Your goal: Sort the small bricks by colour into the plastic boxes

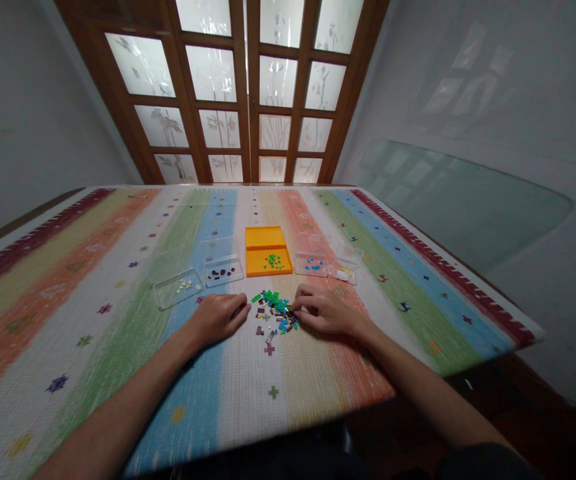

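A small pile of tiny coloured bricks (274,312), green, blue, dark and grey, lies on the striped tablecloth between my hands. My left hand (219,316) rests on the cloth just left of the pile, fingers curled loosely, with nothing visible in them. My right hand (321,311) lies at the pile's right edge, its fingertips bent down and pinched among the bricks; what they hold is too small to see. Behind the pile stands an open orange box (267,252) with a few green bricks in it.
Clear boxes flank the orange one: one with pale pieces (177,288), one with dark red pieces (223,271), one with blue pieces (311,264), one with yellow and white pieces (345,271). A glass sheet (458,200) leans at the right wall. The table's edge (313,417) is near me.
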Action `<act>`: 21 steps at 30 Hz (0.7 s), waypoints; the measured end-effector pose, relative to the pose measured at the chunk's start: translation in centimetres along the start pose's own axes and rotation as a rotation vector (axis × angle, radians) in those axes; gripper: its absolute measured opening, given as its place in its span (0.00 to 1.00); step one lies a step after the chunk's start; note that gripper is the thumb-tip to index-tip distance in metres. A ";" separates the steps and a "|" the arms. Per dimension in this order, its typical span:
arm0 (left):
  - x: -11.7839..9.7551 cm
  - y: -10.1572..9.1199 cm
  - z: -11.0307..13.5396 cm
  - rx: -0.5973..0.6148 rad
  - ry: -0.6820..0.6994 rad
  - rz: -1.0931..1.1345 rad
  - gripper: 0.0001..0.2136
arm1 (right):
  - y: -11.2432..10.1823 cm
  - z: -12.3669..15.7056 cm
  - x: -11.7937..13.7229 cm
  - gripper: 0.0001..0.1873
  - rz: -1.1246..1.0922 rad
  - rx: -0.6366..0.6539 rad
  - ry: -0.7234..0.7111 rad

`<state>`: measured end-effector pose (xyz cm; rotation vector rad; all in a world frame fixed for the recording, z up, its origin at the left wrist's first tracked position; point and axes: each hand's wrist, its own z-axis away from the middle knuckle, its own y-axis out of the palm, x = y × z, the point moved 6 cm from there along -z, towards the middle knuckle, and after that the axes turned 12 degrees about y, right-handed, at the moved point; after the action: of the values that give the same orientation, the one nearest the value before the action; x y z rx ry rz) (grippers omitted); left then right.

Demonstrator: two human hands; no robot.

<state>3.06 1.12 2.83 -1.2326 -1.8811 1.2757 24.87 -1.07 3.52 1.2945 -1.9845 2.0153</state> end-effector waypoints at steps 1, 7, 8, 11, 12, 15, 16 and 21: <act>0.0 0.0 0.0 0.001 -0.002 -0.002 0.14 | 0.0 0.0 0.0 0.10 -0.003 -0.003 0.002; 0.1 0.1 0.0 0.013 -0.013 0.008 0.13 | -0.1 -0.1 0.0 0.13 0.034 -0.026 0.010; 0.1 0.1 0.0 0.013 -0.014 0.010 0.13 | 0.0 0.0 -0.1 0.14 0.042 -0.020 0.011; 0.1 0.1 0.0 0.007 -0.017 0.008 0.14 | 0.1 0.0 -0.3 0.12 0.041 -0.002 0.014; 0.1 0.1 0.0 0.005 -0.016 0.007 0.14 | 0.1 0.0 -0.3 0.11 0.033 0.000 0.016; 0.0 0.1 0.0 0.006 -0.008 0.001 0.14 | 0.0 0.0 -0.3 0.11 0.014 -0.006 0.023; 0.0 0.1 0.0 0.008 -0.007 -0.001 0.14 | 0.0 0.0 -0.2 0.11 0.018 -0.009 0.023; 0.1 0.1 0.1 0.015 -0.010 -0.012 0.13 | 0.3 -0.1 0.1 0.16 0.094 -0.008 0.021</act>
<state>3.03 1.17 2.69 -1.2076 -1.8802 1.2895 24.59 -1.08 3.36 1.1951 -2.0800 2.0495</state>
